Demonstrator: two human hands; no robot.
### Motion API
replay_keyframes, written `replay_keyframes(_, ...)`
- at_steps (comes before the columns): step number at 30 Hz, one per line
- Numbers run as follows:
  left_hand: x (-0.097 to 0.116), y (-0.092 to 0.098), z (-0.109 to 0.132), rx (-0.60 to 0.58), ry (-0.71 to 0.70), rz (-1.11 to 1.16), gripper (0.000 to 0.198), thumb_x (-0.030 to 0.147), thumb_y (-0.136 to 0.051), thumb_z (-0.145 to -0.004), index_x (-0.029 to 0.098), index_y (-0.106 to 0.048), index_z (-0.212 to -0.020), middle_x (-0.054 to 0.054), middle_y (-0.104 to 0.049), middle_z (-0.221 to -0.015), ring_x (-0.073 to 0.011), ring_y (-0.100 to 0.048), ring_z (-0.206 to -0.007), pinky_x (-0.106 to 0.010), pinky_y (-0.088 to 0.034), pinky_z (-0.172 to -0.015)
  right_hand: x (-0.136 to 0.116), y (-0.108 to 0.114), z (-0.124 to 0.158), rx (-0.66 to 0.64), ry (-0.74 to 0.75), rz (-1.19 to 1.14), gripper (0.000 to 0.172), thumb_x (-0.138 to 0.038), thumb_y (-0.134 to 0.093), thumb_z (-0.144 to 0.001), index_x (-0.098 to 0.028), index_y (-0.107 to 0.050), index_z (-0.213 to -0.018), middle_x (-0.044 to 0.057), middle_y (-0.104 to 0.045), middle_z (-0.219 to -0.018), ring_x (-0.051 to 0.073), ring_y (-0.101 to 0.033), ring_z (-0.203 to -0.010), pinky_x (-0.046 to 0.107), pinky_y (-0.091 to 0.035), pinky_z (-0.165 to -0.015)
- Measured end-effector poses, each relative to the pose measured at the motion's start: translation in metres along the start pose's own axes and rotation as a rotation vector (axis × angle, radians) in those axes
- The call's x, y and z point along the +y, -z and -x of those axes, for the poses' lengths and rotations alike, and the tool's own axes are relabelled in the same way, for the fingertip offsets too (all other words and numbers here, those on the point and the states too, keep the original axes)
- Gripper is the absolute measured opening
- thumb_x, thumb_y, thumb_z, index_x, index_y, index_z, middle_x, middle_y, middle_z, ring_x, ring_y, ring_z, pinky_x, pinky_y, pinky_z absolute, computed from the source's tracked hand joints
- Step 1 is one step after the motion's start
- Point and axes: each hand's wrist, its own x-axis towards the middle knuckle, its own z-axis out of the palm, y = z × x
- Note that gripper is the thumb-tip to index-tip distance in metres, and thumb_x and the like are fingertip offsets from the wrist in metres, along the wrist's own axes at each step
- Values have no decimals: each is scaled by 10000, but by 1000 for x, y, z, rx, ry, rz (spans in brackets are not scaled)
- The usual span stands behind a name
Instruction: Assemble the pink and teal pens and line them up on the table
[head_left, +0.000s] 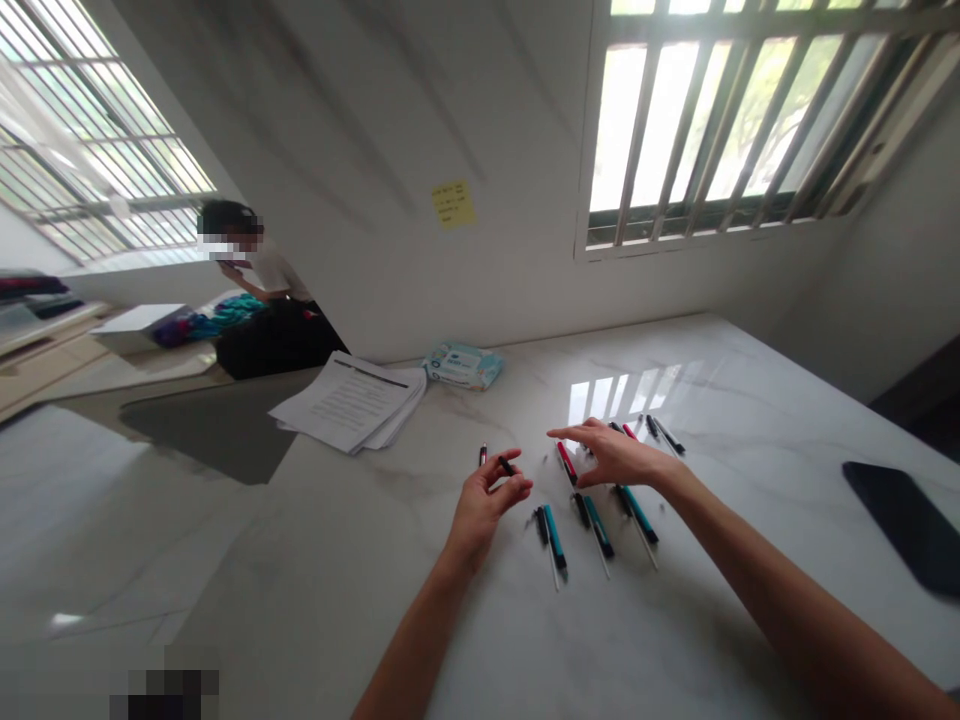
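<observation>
Between its thumb and fingers, my left hand (486, 500) holds a small black pen part (507, 466). A dark pen piece (483, 455) lies just beyond it. My right hand (611, 455) is spread over the pen parts, thumb and fingers apart, with nothing seen in its grip. Below its fingers lies a red pen barrel (566, 460). Nearer me are teal barrels (554, 537), black pieces (541, 525) and thin white refills (555, 568), set in groups. Past the right hand are another red piece (630, 431) and black parts (652, 426), partly hidden by the hand.
Printed papers (352, 400) and a blue wipes packet (463, 366) lie at the white table's (315, 600) back edge. A dark phone-like slab (904, 525) is at the right. A yellow note (454, 204) is on the wall. Another person (277, 290) sits at the far left.
</observation>
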Motion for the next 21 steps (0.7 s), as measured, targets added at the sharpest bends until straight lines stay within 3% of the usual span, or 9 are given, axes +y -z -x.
replay_keyframes(8,-1,3,-2,82,-16,35,432,365,-901,-692,152,-771,-1045,-64,-743,-950,-158,-710,-800,-337,-606,-845,3,-6,-9,16,34,72,921,-250,-901,-697,-359,-506,-1522,74,-669,-1336,309,-568,-1232,448,-487,-1038)
replay_keyframes(13,-1,5,-4,198,11,50,434,366,-910,-671,159,-803,-1037,-62,-769,-968,-135,-691,-791,-286,-578,-826,-44,-18,-14,304,192,19,960,-249,-827,-799,-341,-321,-1611,90,-569,-1468,299,-523,-1312,496,-467,-1101)
replay_keyframes(17,2,8,-3,179,7,46,393,404,-887,-704,158,-823,-1003,-70,-779,-946,-148,-682,-811,-285,-563,-826,-79,-37,-19,239,369,8,1024,-208,-833,-788,-342,-269,-1632,98,-567,-1467,308,-515,-1328,486,-467,-1123)
replay_keyframes(21,5,13,-2,96,27,63,408,438,-874,-725,155,-824,-1015,-87,-777,-960,-171,-686,-845,-304,-567,-832,-85,-47,-20,210,386,27,1006,-200,-836,-796,-337,-286,-1628,108,-555,-1478,303,-531,-1319,471,-485,-1106)
